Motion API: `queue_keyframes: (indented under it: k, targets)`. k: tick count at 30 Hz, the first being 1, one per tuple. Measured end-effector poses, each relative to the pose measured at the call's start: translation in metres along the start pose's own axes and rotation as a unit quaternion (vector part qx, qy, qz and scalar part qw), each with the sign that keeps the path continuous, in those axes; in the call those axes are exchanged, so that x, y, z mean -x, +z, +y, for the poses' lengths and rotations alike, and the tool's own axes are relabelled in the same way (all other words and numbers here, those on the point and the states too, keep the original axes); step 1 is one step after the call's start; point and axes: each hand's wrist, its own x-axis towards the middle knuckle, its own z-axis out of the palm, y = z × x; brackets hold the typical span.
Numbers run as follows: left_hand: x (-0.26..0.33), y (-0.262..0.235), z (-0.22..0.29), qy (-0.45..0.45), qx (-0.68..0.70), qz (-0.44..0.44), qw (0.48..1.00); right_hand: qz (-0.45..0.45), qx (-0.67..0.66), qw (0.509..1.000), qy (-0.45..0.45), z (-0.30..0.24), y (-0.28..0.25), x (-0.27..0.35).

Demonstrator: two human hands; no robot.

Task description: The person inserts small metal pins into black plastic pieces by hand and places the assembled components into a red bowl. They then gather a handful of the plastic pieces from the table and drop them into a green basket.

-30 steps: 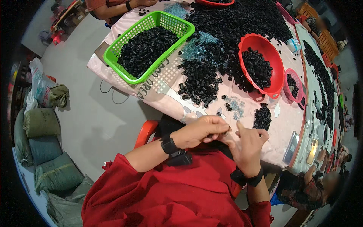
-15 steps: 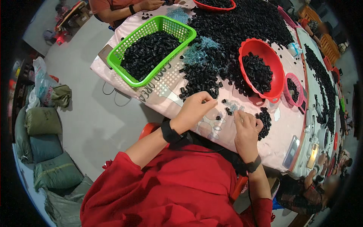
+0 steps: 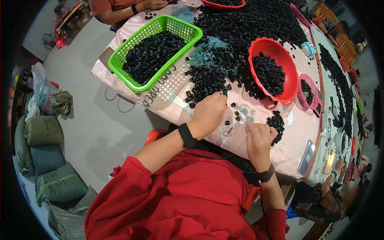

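My left hand (image 3: 209, 115) is closed, its fingertips at the near edge of a heap of small black plastic parts (image 3: 206, 85). Whatever it grips is hidden behind the fingers. To its right, my right hand (image 3: 259, 141) has its thumb and fingers drawn together beside a small scatter of clear, bluish pieces (image 3: 245, 113). I cannot make out what is between those fingers. A few loose black parts (image 3: 237, 116) lie between the two hands. Just right of my right hand sits a small pile of black parts (image 3: 276, 125).
A green basket (image 3: 155, 86) and a red bowl (image 3: 291, 80), both holding black parts, stand beyond my hands. More clear pieces (image 3: 208, 50) lie by the big black heap (image 3: 256, 24). A pink basket (image 3: 315, 90) and a phone (image 3: 306, 157) are on the right. Another person's hand (image 3: 154, 5) is far left.
My left hand has moved up to the edge of the black heap, and its fingers now point away from me. My right hand has drawn slightly back from the clear pieces.
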Motion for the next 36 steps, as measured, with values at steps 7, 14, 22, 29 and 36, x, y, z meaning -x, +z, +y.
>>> queue_keyframes:
  k: [7, 14, 22, 29, 36]
  targets:
    - [0.01, -0.016, 0.001, -0.072, 0.167, -0.01, 0.983, 0.002, -0.03, 0.999, -0.014, 0.002, 0.007, -0.008]
    - [0.025, -0.037, 0.002, -0.261, 0.472, -0.176, 0.823, -0.024, 0.03, 0.997, -0.061, 0.002, 0.014, -0.013]
    - [0.044, -0.029, 0.007, -0.345, 0.669, -0.312, 0.58, -0.003, 0.071, 0.995, -0.066, -0.007, 0.003, -0.021]
    - [0.046, -0.025, 0.014, -0.319, 0.697, -0.311, 0.563, 0.01, -0.139, 0.986, 0.09, -0.017, -0.016, -0.015]
    - [0.049, -0.021, 0.018, -0.293, 0.663, -0.299, 0.621, -0.017, -0.307, 0.941, 0.143, -0.037, -0.032, -0.011]
